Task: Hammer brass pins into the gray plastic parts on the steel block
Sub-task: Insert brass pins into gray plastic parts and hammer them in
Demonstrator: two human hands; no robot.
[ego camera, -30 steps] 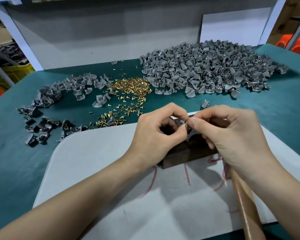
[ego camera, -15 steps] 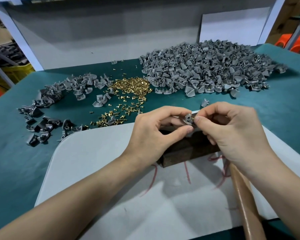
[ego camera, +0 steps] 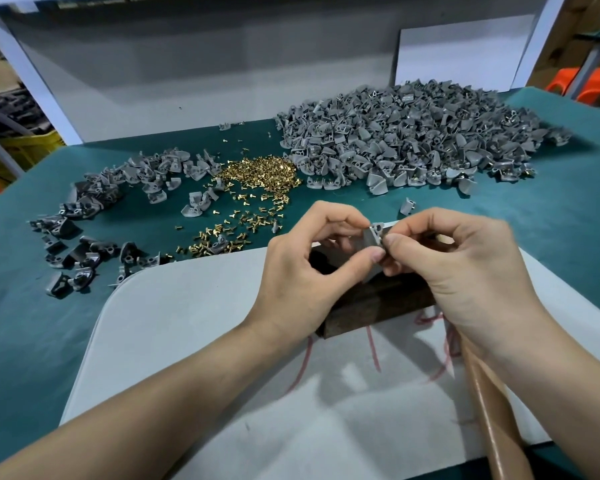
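Note:
Both hands hold one small gray plastic part (ego camera: 374, 237) just above the dark steel block (ego camera: 374, 303). My left hand (ego camera: 302, 271) pinches the part between thumb and forefinger from the left. My right hand (ego camera: 465, 271) pinches it from the right with its fingertips. A wooden hammer handle (ego camera: 492, 410) runs down from under my right palm to the lower right edge. A heap of brass pins (ego camera: 260, 174) lies on the green mat behind the hands. Whether a pin sits in the held part I cannot tell.
A large pile of gray parts (ego camera: 413, 140) fills the back right of the green mat (ego camera: 21, 306). A smaller scatter of gray parts (ego camera: 94, 209) lies at the left. The block stands on a gray board (ego camera: 187, 358) with red marks. A gray wall panel closes the back.
Both hands have lifted the gray part slightly up off the block and turned it between the fingertips. The piles have not moved.

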